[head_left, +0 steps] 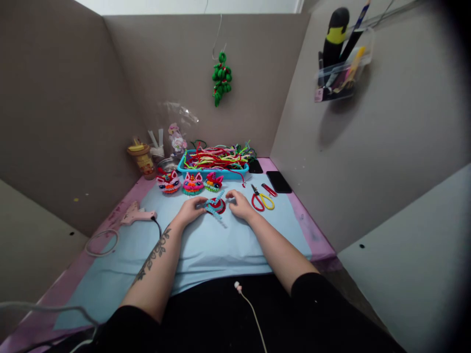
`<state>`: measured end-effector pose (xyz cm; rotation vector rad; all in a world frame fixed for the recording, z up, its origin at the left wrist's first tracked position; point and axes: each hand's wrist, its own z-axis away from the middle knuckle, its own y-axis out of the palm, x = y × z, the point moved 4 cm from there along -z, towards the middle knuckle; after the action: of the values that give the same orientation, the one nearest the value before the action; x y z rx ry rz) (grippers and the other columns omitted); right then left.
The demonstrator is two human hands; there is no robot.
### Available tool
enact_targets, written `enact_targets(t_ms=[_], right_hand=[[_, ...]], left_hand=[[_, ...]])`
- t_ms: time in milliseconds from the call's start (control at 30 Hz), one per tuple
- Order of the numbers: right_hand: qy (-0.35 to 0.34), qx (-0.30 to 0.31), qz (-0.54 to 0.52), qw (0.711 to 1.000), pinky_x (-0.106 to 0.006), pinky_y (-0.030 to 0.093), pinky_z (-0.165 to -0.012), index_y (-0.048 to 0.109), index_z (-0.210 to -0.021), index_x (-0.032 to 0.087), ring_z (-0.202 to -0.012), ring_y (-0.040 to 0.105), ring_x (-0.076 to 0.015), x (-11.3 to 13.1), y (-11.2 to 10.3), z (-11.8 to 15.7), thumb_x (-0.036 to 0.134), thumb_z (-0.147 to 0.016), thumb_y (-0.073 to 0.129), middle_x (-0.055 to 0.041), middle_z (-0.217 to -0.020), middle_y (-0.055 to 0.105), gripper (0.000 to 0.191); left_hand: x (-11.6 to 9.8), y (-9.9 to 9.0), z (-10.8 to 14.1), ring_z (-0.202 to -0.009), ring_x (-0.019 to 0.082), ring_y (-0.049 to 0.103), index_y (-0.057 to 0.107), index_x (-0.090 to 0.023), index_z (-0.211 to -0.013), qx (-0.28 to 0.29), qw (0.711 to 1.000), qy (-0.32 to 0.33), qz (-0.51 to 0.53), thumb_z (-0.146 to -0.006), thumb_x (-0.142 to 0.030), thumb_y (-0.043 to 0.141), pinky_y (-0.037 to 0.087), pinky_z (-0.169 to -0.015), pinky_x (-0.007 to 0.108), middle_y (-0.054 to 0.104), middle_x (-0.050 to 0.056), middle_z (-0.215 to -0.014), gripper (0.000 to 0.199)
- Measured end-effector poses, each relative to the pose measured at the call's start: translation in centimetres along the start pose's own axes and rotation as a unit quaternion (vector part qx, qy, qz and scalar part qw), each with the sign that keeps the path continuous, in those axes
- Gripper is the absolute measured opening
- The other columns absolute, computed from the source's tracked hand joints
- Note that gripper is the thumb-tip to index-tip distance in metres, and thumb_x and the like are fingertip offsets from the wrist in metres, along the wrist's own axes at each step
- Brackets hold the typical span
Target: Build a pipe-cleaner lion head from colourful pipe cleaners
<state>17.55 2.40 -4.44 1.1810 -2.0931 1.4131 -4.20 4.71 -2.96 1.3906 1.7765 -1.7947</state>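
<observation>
In the middle of the blue cloth is a small piece of chenille stems point(216, 205), dark red with light blue curly strips around and across it. My left hand point(193, 210) pinches its left edge between thumb and fingers. To its right, my right hand point(240, 204) is held just off the piece, fingers bent and apart, with nothing visible in them. Behind my hands stand three finished-looking chenille animal heads: a red and pink one point(169, 183), a pink one point(193, 183) and a magenta and green one point(214, 182).
A blue basket point(211, 173) heaped with coloured chenille stems stands behind. Red-and-yellow-handled scissors point(263, 200), a red cutter point(270, 189) and a black phone point(278, 182) lie right. A pink glue gun point(137, 214) with its cord lies left, near a cup point(144, 159). Partition walls enclose the table.
</observation>
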Motion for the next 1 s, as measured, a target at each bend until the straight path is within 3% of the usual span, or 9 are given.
enact_targets(t_ms=[167,267,333,500,600,700,767,867,1000], right_hand=[[-0.015,-0.042,-0.016,0.999,-0.033,0.042,-0.087,0.053,-0.103,0.019,-0.095,0.053,-0.0176,0.6,0.0,-0.2,0.005,-0.066,0.046,-0.0050,-0.100,0.059,0.040],[-0.026,-0.056,-0.004,0.998,-0.031,0.043,-0.081,0.055,-0.093,0.018,-0.086,0.053,-0.0171,1.7,-0.3,-0.1,0.013,-0.074,0.050,-0.0045,-0.090,0.059,0.020],[-0.043,-0.029,0.019,0.998,-0.029,0.042,-0.076,0.056,-0.079,0.019,-0.079,0.052,-0.0164,2.7,-0.4,0.2,0.022,-0.078,0.054,-0.0025,-0.078,0.057,0.004],[-0.149,0.144,0.089,0.974,-0.027,0.038,-0.069,0.059,-0.075,0.020,-0.075,0.052,-0.0173,5.9,1.7,1.7,0.044,-0.069,0.070,-0.0013,-0.073,0.059,0.027],[-0.183,0.188,0.125,0.957,-0.027,0.038,-0.067,0.059,-0.075,0.021,-0.076,0.052,-0.0181,7.1,3.1,2.4,0.037,-0.068,0.069,-0.0020,-0.075,0.060,0.019],[-0.198,0.157,0.110,0.961,-0.027,0.039,-0.070,0.058,-0.072,0.021,-0.076,0.052,-0.0175,7.3,2.8,2.2,0.022,-0.070,0.061,-0.0017,-0.073,0.059,0.004],[-0.166,0.068,0.083,0.980,-0.028,0.040,-0.075,0.056,-0.072,0.021,-0.077,0.052,-0.0171,6.4,1.2,1.6,0.021,-0.073,0.055,-0.0021,-0.073,0.058,0.002],[-0.004,-0.100,0.112,0.989,-0.031,0.040,-0.077,0.055,-0.074,0.020,-0.079,0.053,-0.0188,3.4,-1.9,0.6,0.023,-0.082,0.047,-0.0047,-0.075,0.057,0.012],[0.157,-0.063,0.200,0.965,-0.036,0.040,-0.076,0.058,-0.076,0.018,-0.088,0.054,-0.0263,0.3,-2.7,0.2,0.030,-0.079,0.056,-0.0106,-0.084,0.059,0.012]], left_hand=[[-0.8,-0.6,0.4,-0.114,0.025,0.055,0.057,-0.020,-0.120,0.027,0.999,0.021,0.030,-0.065,-0.018,0.061,0.044,-0.094,0.036,0.060,0.008,-0.125,0.055],[-1.3,-0.8,0.6,-0.122,0.024,0.048,0.054,-0.023,-0.125,0.027,0.998,0.032,0.054,-0.068,-0.016,0.056,0.040,-0.100,0.038,0.054,0.005,-0.132,0.057],[-1.2,-0.9,0.5,-0.122,0.025,0.049,0.055,-0.023,-0.122,0.001,0.998,0.021,0.059,-0.071,-0.020,0.056,0.040,-0.099,0.039,0.056,0.006,-0.130,0.051],[-0.8,0.0,0.2,-0.107,0.025,0.058,0.062,-0.018,-0.111,-0.026,0.999,0.018,0.030,-0.072,-0.026,0.059,0.046,-0.093,0.039,0.064,0.009,-0.117,0.041],[-0.7,0.0,0.1,-0.102,0.024,0.060,0.064,-0.017,-0.105,-0.051,0.998,0.018,0.021,-0.074,-0.025,0.056,0.047,-0.089,0.037,0.066,0.009,-0.112,0.033],[-0.4,-1.2,0.1,-0.101,0.023,0.061,0.065,-0.016,-0.102,-0.147,0.989,0.002,0.032,-0.078,-0.027,0.050,0.048,-0.086,0.036,0.067,0.009,-0.108,0.029],[-0.1,-2.1,0.1,-0.096,0.022,0.062,0.063,-0.015,-0.102,-0.220,0.974,-0.011,0.054,-0.080,-0.029,0.048,0.049,-0.083,0.034,0.068,0.009,-0.103,0.029],[0.4,-2.5,0.2,-0.092,0.021,0.063,0.062,-0.015,-0.101,-0.256,0.964,-0.032,0.067,-0.080,-0.031,0.050,0.049,-0.080,0.032,0.068,0.009,-0.100,0.029],[-0.2,-0.6,0.0,-0.106,0.024,0.057,0.056,-0.017,-0.113,-0.155,0.988,0.019,-0.001,-0.078,-0.038,0.058,0.044,-0.091,0.037,0.063,0.011,-0.115,0.041]])
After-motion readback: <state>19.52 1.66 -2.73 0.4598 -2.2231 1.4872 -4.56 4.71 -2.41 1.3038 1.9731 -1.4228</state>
